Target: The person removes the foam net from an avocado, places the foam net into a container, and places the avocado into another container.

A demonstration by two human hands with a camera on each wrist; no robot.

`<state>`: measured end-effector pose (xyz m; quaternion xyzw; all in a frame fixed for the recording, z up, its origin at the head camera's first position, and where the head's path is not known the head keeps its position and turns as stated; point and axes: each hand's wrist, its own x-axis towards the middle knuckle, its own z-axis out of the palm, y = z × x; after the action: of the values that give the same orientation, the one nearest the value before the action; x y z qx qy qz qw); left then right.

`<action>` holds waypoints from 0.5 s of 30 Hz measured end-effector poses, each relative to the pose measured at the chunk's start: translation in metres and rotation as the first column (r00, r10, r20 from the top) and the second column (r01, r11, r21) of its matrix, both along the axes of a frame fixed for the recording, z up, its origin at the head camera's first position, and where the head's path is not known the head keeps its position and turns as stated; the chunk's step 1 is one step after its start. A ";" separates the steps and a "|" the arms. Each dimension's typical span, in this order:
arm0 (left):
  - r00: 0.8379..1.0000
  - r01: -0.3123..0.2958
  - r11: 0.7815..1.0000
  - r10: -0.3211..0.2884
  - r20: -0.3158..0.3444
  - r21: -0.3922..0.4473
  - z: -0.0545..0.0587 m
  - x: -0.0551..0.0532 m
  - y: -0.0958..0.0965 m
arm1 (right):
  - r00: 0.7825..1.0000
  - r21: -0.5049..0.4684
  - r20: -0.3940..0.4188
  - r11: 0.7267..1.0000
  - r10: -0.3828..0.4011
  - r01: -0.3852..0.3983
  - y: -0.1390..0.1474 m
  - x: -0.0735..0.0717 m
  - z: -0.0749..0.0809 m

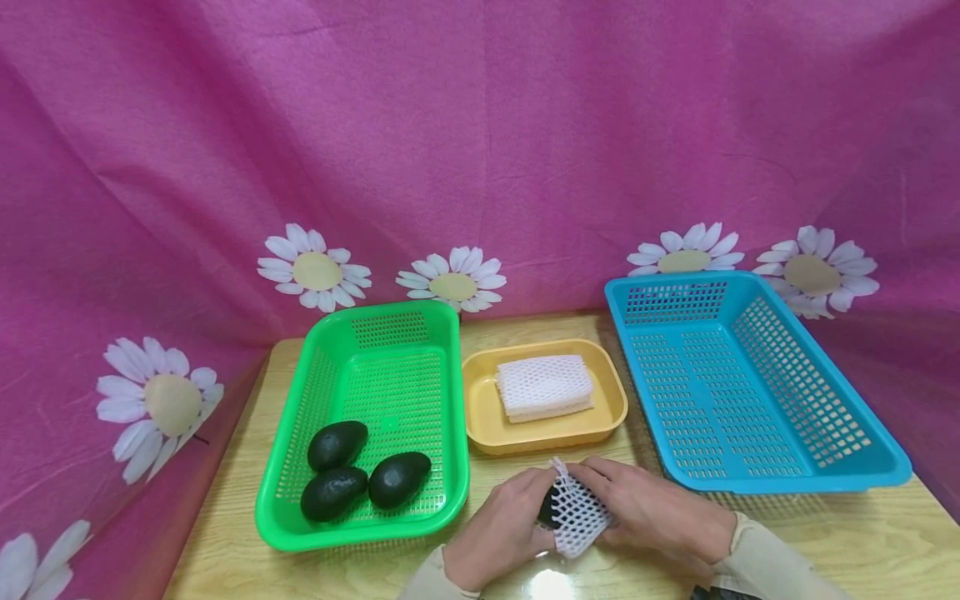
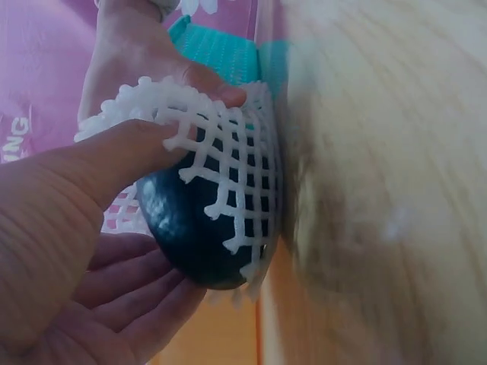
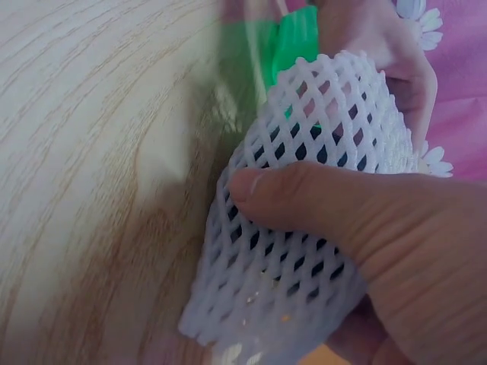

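Observation:
A dark avocado sits partly inside a white foam net sleeve, low over the table's front. My left hand holds the avocado's bare end: in the left wrist view, the thumb lies at the net's edge and the fingers curl along the fruit's other side. From the other side my right hand grips the net sleeve, its thumb pressed on the mesh in the right wrist view. Most of the right fingers are hidden behind the sleeve. Dark skin shows through the mesh holes.
On the left a green basket holds three avocados. Behind my hands, a yellow tray carries a stack of foam net sleeves. A blue basket stands on the right. Pink flowered cloth hangs behind the table.

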<state>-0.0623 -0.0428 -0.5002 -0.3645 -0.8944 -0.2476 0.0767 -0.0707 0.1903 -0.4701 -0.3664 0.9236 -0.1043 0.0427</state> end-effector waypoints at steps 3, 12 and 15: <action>1.000 0.002 1.000 -0.002 0.008 -0.004 -0.002 0.000 0.002 | 1.000 0.002 -0.004 1.000 0.009 -0.009 0.000 -0.001 0.000; 1.000 -0.013 0.998 0.013 -0.010 -0.056 -0.008 0.000 0.003 | 0.999 -0.023 -0.004 0.999 0.043 -0.043 0.001 -0.001 0.000; 1.000 -0.013 0.998 0.013 -0.005 -0.056 -0.009 0.000 0.003 | 0.999 -0.033 -0.001 0.998 0.048 -0.048 0.002 -0.002 -0.001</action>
<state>-0.0619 -0.0396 -0.5088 -0.3613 -0.9032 -0.2209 0.0701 -0.0723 0.1922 -0.4707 -0.3891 0.9127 -0.1187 0.0391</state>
